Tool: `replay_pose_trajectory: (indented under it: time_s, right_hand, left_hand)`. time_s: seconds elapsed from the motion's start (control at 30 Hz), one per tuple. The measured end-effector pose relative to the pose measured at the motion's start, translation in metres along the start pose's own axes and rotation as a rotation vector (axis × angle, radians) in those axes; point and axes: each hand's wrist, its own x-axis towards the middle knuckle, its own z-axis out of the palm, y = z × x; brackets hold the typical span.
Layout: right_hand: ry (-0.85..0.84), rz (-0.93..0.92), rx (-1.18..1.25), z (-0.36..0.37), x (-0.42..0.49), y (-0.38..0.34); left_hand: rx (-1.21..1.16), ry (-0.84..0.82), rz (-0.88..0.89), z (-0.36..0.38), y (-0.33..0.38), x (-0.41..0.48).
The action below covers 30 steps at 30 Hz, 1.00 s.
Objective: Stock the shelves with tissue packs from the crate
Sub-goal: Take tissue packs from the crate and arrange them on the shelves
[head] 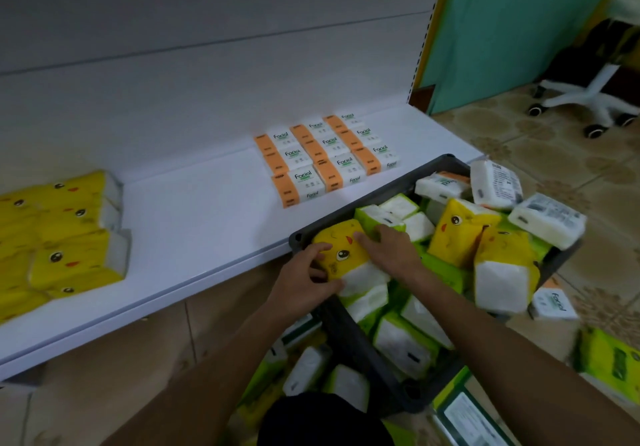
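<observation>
A dark grey crate (pixel 374 187) full of tissue packs stands on the floor against the front of the low white shelf (pixel 194 223). Both my hands are on one yellow chick-face tissue pack (pixel 341 249) at the crate's near-left corner. My left hand (pixel 304 279) grips its left edge, with the thumb over the white end. My right hand (pixel 388 251) lies over its right side with fingers bent around the edge. On the shelf lie a block of yellow chick packs (pixel 65 237) at the left and rows of orange-and-white Facial packs (pixel 325 154) at the back right.
More yellow, green and white packs (pixel 498 237) heap up in the crate and spill over its right rim. Loose green packs (pixel 609 359) lie on the tiled floor around it. A white office chair base (pixel 588 99) stands at the far right.
</observation>
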Motion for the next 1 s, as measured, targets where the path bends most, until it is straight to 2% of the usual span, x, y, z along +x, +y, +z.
replay_pose_trajectory:
  time_s: [0.1,0.2,0.3,0.43,0.63,0.77,0.87,1.0]
  right_hand:
    - [-0.073,0.046,0.093,-0.009,0.006,0.006]
    - [-0.122,0.086,0.399,-0.007,0.007,0.014]
    - [-0.237,0.162,0.551,-0.015,0.004,0.009]
    - [-0.409,0.112,0.675,-0.035,-0.004,0.001]
    - [-0.324,0.044,0.815,-0.043,-0.019,-0.023]
    - [-0.259,0.048,0.627,-0.047,-0.023,-0.043]
    - [-0.212,-0.022,0.691,-0.051,-0.022,-0.052]
    - [-0.333,-0.076,0.879,-0.05,-0.027,-0.073]
  left_hand:
    - [-0.003,0.001,-0.001,0.002,-0.004,0.0]
    - [-0.005,0.025,0.003,0.007,-0.004,0.0]
    - [-0.024,0.023,-0.003,0.009,-0.001,0.001]
    - [-0.04,0.051,0.0,0.006,0.014,-0.001]
    - [0.115,0.144,0.107,0.001,0.036,0.0]
    - [0.228,0.207,0.111,-0.003,0.043,-0.01]
    - [0.158,0.294,0.044,-0.015,0.045,-0.011]
    - [-0.066,0.318,-0.024,-0.049,0.05,-0.02]
